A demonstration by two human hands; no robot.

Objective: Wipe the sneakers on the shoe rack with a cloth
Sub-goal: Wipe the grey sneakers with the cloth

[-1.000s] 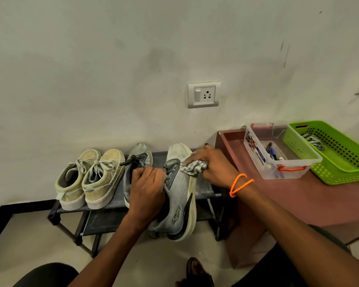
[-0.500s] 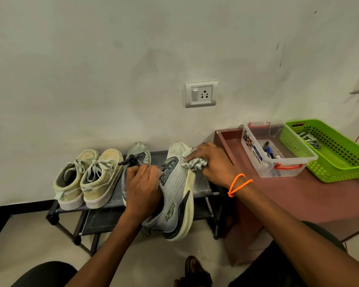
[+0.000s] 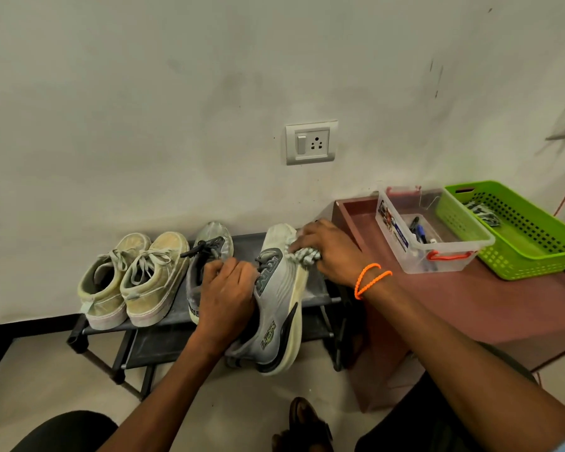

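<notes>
Grey mesh running shoe point(image 3: 276, 308) is tilted sole-outward on the shoe rack point(image 3: 313, 288) — left hand point(image 3: 227, 295) curled round its collar to brace it — so the right hand point(image 3: 331, 252), fingers bunching the checked cloth point(image 3: 304, 256), can scrub the toe just beneath its fingertips.

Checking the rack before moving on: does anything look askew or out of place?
Only the grey sneaker: tipped on its side, heel overhanging the shoe rack, because the left hand holds it while the right hand wipes with the cloth.
</notes>
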